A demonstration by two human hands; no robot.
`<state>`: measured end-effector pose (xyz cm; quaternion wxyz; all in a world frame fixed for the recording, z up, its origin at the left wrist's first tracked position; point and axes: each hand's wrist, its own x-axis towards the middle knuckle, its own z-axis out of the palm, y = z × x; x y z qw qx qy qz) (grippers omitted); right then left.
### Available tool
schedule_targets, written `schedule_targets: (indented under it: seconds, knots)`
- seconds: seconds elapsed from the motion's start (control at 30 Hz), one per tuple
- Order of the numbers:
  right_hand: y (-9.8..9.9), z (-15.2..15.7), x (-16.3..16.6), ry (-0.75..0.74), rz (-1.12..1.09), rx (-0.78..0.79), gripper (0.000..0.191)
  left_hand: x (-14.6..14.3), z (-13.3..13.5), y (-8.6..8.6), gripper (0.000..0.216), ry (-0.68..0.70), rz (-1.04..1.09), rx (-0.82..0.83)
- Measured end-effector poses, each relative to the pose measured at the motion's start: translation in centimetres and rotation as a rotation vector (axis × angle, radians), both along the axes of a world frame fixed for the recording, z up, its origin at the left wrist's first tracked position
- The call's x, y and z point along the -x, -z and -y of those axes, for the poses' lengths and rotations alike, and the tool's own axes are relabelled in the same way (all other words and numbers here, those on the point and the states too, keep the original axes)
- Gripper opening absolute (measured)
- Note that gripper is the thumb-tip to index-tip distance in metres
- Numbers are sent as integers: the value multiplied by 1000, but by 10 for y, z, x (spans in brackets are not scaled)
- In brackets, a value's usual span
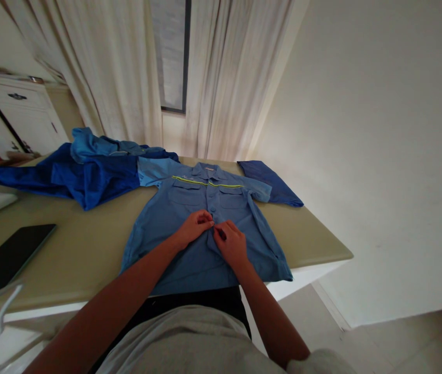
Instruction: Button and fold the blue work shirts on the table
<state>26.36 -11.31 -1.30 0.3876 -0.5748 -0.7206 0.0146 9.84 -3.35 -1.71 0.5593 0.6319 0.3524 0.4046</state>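
A blue short-sleeved work shirt (189, 249) lies face up on the table, its collar away from me and its hem at the near edge. A yellow stripe crosses the chest above two flap pockets. My left hand (195, 228) pinches the front placket just below a visible button (212, 210). Right beside it, my right hand (231, 241) is closed on the placket edge, fingertips almost touching the left ones. Whatever small part lies between the fingertips is hidden.
Crumpled blue garments (88, 171) lie at the back left of the table (84, 249). A folded dark blue cloth (271, 182) sits at the back right, near the wall. A black flat device (10, 257) rests at the left, with a white cable (8, 306) nearby.
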Motion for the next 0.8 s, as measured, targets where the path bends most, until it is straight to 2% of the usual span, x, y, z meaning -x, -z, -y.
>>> schedule_targets:
  seconds: [0.1, 0.27, 0.43, 0.6, 0.8]
  knots:
    - [-1, -1, 0, -3, -40, -13, 12, -1, 0, 0, 25, -9, -8, 14]
    - [-4, -2, -2, -38, -150, -1, 11, -2, -2, 1, 26, 5, -66, -105]
    - [-5, -3, -4, -65, -192, 5, 15, -1, -4, 3, 29, 28, -92, -141]
    - [0, -5, -5, -81, -195, 53, 11, 2, -6, 5, 29, 77, -130, -105]
    - [2, -5, -4, -75, -165, 64, 10, 0, -6, 9, 26, 2, -55, 10]
